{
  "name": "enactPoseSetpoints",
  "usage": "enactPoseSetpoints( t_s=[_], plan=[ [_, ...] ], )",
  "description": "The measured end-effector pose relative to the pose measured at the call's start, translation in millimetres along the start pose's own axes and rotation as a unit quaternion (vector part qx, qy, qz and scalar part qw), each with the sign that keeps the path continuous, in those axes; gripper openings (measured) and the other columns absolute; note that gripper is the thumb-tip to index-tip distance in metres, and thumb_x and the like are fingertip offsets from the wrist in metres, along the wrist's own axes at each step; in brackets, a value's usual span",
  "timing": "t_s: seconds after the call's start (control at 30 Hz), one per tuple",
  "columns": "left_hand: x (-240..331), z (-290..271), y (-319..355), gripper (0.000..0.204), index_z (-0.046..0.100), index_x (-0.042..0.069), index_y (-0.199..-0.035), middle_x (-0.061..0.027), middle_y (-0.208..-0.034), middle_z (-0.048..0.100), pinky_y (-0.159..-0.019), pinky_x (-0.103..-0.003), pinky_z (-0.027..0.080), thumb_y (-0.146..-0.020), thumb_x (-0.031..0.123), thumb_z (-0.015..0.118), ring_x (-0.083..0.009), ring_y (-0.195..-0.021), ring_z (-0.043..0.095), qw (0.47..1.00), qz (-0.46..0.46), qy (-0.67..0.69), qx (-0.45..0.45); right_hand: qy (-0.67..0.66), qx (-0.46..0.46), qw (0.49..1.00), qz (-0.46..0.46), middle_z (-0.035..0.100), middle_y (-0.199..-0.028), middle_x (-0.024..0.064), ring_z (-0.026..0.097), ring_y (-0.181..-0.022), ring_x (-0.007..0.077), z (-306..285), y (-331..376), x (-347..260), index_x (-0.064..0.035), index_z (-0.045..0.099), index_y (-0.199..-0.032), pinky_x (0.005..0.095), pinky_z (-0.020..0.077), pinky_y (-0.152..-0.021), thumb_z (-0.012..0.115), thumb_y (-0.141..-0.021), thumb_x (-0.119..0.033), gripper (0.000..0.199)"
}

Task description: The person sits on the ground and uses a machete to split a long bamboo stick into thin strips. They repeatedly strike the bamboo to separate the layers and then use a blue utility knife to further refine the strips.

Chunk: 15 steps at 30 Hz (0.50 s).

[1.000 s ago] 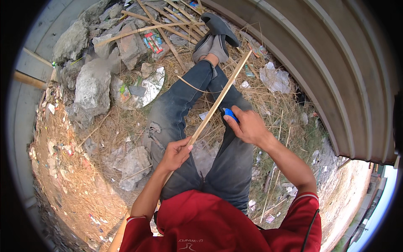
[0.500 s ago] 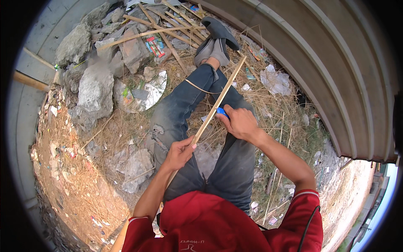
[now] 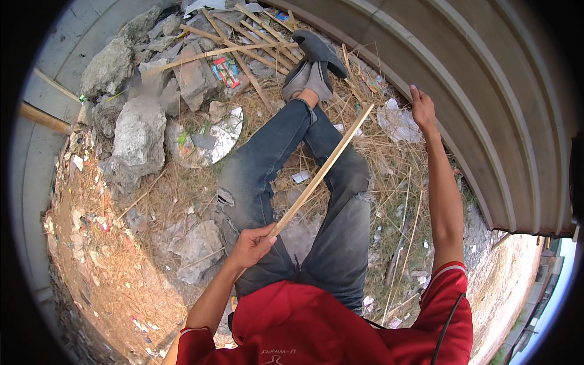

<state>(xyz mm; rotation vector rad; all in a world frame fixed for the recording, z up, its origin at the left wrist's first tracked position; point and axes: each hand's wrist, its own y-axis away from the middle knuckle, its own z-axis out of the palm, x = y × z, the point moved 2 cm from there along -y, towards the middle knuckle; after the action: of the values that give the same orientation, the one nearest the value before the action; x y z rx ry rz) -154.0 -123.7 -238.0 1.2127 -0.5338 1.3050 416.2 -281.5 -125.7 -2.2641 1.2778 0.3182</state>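
Near corrugated metal sheeting point(image 3: 468, 103), the right hand point(image 3: 424, 112), its grip unclear, has swung away from a wooden strip point(image 3: 325, 170); the left hand point(image 3: 253, 246) stays clamped on the strip, pale, straight and slender, slanting over crossed, denim-clad legs point(image 3: 246, 173).

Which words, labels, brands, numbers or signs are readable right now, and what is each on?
Red shirt: white lettering on the front, upside down, small and blurred; not transcribed.
Red wrapper: any print is too small to read.
Wooden strip: no lettering visible.
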Motion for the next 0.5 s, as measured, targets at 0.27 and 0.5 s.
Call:
enactPoseSetpoints(
  t_s=[0.27,0.5],
  plan=[
    [7,10,-28,0.05,0.049,-0.002,-0.151,0.007,-0.071,0.05,-0.049,-0.021,0.032,-0.104,0.006,0.063,-0.0016,-0.056,0.042,0.995,0.047,0.025,0.079,-0.098,-0.195,0.973,-0.073,0.057,-0.068,0.016,0.055,-0.066,0.0279,-13,89,-109,0.0028,0.06,-0.091,0.0419,0.0455,-0.066,0.054,-0.104,-0.047,0.052],
    [7,11,-29,0.051,0.05,-0.002,-0.151,0.0078,-0.076,0.053,-0.052,-0.02,0.034,-0.102,0.005,0.064,-0.0007,-0.06,0.043,0.995,0.049,-0.005,0.086,-0.038,-0.403,0.889,-0.215,0.068,-0.075,0.0251,0.068,-0.074,0.0477,13,220,-180,-0.0005,0.062,-0.104,0.0568,0.0532,-0.069,0.057,-0.102,-0.04,0.04]
  ],
)
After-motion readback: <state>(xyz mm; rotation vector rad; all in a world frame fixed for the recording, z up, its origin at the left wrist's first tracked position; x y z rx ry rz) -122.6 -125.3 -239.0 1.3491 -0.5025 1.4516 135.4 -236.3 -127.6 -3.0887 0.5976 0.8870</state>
